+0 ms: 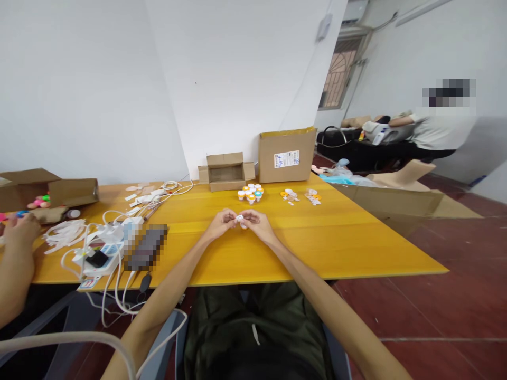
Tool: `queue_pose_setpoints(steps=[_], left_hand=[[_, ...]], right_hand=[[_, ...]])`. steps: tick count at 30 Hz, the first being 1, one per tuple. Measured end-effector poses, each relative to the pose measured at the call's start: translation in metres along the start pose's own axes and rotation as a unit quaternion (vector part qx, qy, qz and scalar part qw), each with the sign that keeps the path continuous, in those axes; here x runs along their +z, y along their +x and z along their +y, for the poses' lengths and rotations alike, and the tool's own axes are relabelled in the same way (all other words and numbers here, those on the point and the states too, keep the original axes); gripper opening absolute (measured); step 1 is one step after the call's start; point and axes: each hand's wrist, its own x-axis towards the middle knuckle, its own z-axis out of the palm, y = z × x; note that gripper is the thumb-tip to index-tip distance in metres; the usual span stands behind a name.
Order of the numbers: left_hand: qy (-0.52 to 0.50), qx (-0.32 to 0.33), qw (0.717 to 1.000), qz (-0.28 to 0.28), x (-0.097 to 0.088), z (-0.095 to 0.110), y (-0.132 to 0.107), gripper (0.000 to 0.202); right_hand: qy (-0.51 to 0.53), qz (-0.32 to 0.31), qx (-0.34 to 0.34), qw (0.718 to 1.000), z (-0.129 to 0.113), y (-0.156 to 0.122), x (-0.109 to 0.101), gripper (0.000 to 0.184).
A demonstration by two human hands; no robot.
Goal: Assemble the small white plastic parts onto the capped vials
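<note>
Head view. The left grip (222, 221) and the right grip (256, 222) are brought together just above the yellow desk (356, 237), fingertips meeting. A small white piece (240, 218) is pinched between them; both grips are clenched on it from opposite sides. Its detail is too small to be made out.

Just beyond the grips, a cluster of small caps (251, 193) in white, orange and blue is seen standing on the desk. Beyond the right grip and further to its right, two looser heaps of small parts (290, 196) are noted, apart from the cluster.

Farther beyond the grips, against the wall, a small open carton (226, 171) and a larger carton (287, 155) are set side by side.

Well to the left of the left grip, a power strip (101, 258) is tangled with white cables (119, 216); a blurred dark object (146, 247) lies between it and the left grip.

At the far left edge, a co-worker's hand (21, 227) is rested on the desk near loose white strips (65, 232), well apart from both grips.
</note>
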Motion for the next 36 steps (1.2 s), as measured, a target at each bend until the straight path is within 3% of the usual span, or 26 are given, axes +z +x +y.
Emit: queue_pose_setpoints(steps=[36], left_hand=[[-0.002, 0.001, 1.0, -0.027, 0.0013, -0.0005, -0.0022, 0.032]], right_hand=[[-0.031, -0.011, -0.019, 0.999, -0.0099, -0.0047, 0.0022, 0.03]])
